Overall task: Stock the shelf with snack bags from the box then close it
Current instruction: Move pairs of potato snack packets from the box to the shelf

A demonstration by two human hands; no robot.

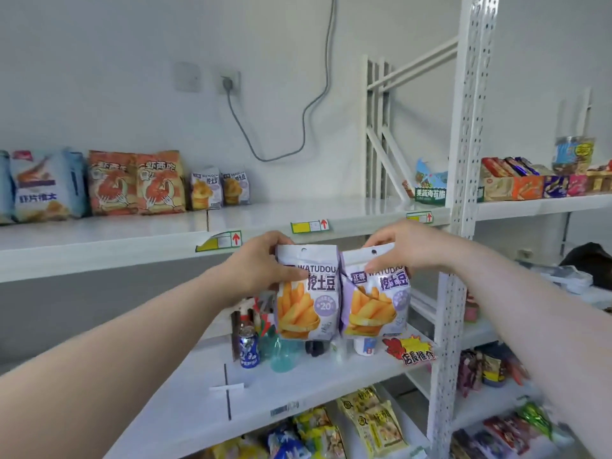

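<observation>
My left hand (261,263) pinches the top of one purple-and-white snack bag (308,299) with fries printed on it. My right hand (404,246) pinches the top of a second, matching snack bag (377,303) right beside the first. Both bags hang upright, just below the front edge of the upper white shelf (132,240). Two bags of the same kind (220,188) stand at the back of that shelf. The box is out of view.
Orange shrimp-snack bags (135,183) and blue-white bags (43,187) stand left on the upper shelf. A white perforated upright (463,160) rises at the right, with packed snack boxes (530,183) beyond it. Cans and bottles (248,342) stand on the shelf below.
</observation>
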